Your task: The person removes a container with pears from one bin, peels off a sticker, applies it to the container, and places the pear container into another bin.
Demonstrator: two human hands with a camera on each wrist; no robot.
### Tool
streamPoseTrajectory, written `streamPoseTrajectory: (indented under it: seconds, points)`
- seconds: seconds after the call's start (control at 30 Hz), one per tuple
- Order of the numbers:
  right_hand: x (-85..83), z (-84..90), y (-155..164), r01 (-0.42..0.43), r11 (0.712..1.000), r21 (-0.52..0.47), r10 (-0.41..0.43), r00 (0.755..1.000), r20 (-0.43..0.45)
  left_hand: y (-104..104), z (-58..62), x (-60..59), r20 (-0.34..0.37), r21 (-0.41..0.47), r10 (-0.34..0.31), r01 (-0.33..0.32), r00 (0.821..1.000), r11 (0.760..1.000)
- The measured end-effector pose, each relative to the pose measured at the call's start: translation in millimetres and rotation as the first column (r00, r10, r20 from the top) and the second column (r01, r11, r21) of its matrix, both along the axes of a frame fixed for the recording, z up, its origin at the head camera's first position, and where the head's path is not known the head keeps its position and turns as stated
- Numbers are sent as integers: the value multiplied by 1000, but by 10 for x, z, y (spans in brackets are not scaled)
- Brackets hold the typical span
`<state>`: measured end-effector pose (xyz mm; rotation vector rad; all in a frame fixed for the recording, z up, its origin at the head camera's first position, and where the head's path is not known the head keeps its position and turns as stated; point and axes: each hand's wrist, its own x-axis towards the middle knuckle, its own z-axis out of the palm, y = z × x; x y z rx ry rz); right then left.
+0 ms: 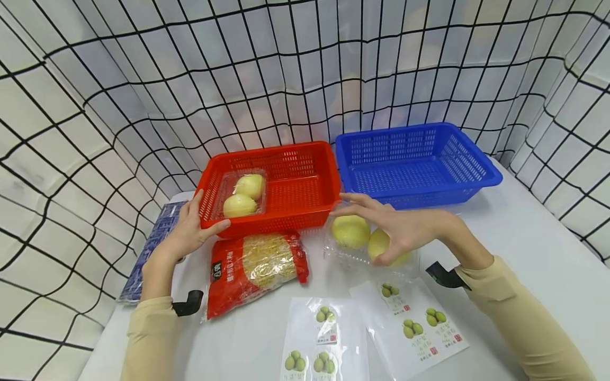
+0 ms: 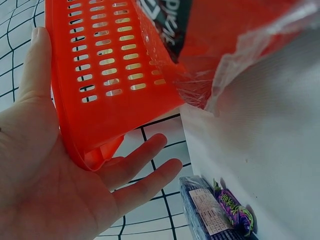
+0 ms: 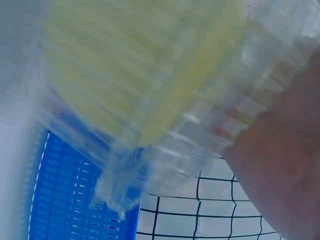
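Note:
My right hand (image 1: 402, 225) grips a clear plastic box of round pale-yellow fruits (image 1: 351, 231) from above, fingers curled over its far side and thumb on the near side. In the right wrist view, the clear plastic (image 3: 120, 180) blurs close to the camera. My left hand (image 1: 187, 233) rests at the front left corner of the red basket (image 1: 305, 188), its thumb along the front rim and its extended fingers on the left side. Inside that basket, on the left, sits another clear box with two yellow fruits (image 1: 240, 205).
A blue basket (image 1: 400, 177) stands at the back right. In front of the red basket lies a red bag of yellow noodles (image 1: 259, 270). Two sheets with fruit pictures (image 1: 329, 323) lie nearer. A blue package (image 2: 205, 210) and a purple-wrapped sweet (image 2: 234, 210) are at the left edge. Black netting surrounds the table.

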<state>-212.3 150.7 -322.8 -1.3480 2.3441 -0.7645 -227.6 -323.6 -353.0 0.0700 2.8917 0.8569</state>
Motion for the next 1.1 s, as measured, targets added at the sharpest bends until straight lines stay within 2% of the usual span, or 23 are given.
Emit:
streamPoseTrajectory:
  seconds: [0.3,0.53,0.67,0.83,1.1]
  points:
    - [78,1,-72,-94,996,-10,94,995,-19,-5,43,-7,-11,-11,-13,13,1000,1000]
    - [49,-170,-161,-122,990,71,125,991,-42,-7,5,-2,-31,-24,-12,11,999,1000]
    - [10,-267,-180,-147,986,78,151,988,-46,6,-35,2,-30,-27,-9,9,999,1000]
    - [-49,-344,-158,-139,985,102,143,989,-27,18,-49,-7,-12,-16,-9,9,1000,1000]
    - [-169,-349,-90,-112,982,152,112,994,3,6,17,-3,-6,-17,-17,17,1000,1000]
